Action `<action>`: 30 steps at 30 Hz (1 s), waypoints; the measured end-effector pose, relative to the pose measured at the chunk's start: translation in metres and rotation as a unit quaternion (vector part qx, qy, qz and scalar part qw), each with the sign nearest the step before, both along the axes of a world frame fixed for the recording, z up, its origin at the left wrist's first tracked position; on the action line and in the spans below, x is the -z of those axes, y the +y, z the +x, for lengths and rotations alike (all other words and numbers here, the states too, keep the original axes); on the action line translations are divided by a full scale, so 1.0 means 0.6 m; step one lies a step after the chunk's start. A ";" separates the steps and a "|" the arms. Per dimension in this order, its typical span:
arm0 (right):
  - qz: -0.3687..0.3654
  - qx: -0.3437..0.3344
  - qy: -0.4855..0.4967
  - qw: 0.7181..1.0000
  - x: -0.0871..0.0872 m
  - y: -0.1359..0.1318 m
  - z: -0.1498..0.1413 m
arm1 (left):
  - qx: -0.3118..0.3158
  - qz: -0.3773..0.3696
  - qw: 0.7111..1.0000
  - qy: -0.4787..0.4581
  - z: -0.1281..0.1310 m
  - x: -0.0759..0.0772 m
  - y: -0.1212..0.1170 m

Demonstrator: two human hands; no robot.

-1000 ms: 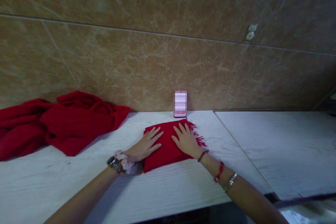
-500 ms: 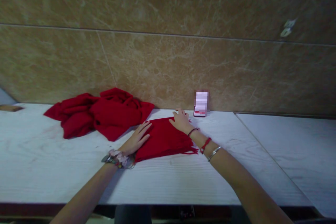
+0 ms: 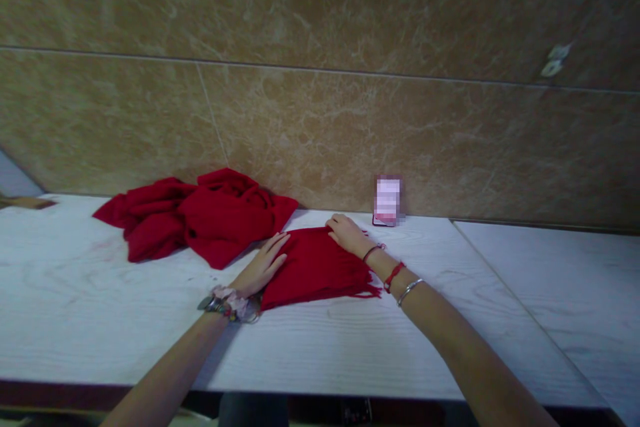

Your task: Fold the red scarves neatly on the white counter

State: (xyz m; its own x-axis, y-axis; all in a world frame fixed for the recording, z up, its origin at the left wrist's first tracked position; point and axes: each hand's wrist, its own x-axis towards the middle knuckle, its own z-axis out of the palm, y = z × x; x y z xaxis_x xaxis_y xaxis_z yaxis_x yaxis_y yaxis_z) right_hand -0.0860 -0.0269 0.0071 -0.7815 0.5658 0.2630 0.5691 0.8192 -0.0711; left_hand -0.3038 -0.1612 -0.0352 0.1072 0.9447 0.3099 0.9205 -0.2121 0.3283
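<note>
A: Where is the scarf (image 3: 317, 265) lying?
B: It is lying folded on the white table (image 3: 300, 353), in front of the person, and its fringe (image 3: 369, 291) is sticking out along the right side.

A: What is the left hand (image 3: 261, 267) doing?
B: It is resting flat on the left edge of the scarf, palm down, with the fingers stretching toward the wall (image 3: 310, 127) and lying slightly apart.

A: And the right hand (image 3: 346, 233)?
B: That one is touching the far right corner, and its fingers are bending over the edge. I cannot tell whether they are pinching the fabric or only pressing on it, since the fingertips are hiding.

A: Is anything sitting close by?
B: A crumpled red cloth (image 3: 205, 220) is lying to the left, bunching up near the foot of the wall, just beyond the left hand. A phone (image 3: 387, 201) is standing near the right hand, leaning against the wall; its screen is showing only as blurred blocks.

A: What is the person wearing on the wrists?
B: A watch (image 3: 209, 303) and a pale scrunchie (image 3: 234, 300) are circling the left wrist. A dark band (image 3: 373, 251), a red bracelet (image 3: 394, 276) and a silver bangle (image 3: 410, 291) are circling the right wrist and forearm.
</note>
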 end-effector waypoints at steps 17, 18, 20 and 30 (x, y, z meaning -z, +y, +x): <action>-0.106 0.028 0.108 0.988 0.018 0.012 -0.004 | 0.005 0.009 1.000 0.008 -0.003 0.008 0.003; -0.115 0.034 0.124 0.985 0.015 0.012 -0.004 | 0.007 0.013 1.000 0.001 -0.004 0.008 0.003; -0.153 0.049 0.187 0.969 0.009 0.011 0.000 | 0.007 0.027 0.999 -0.021 -0.004 0.007 0.003; -0.398 0.141 0.502 0.755 -0.044 0.019 0.195 | 0.019 0.026 0.996 -0.080 0.045 -0.010 0.026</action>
State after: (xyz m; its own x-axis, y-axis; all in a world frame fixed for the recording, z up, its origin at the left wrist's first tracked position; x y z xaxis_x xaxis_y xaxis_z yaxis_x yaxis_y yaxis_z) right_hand 0.0308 -0.0157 0.0332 -0.2321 0.9638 0.1315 0.0446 0.1456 -0.9883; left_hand -0.2771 -0.1454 -0.0291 0.0881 0.9232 0.3740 0.8482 -0.2664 0.4579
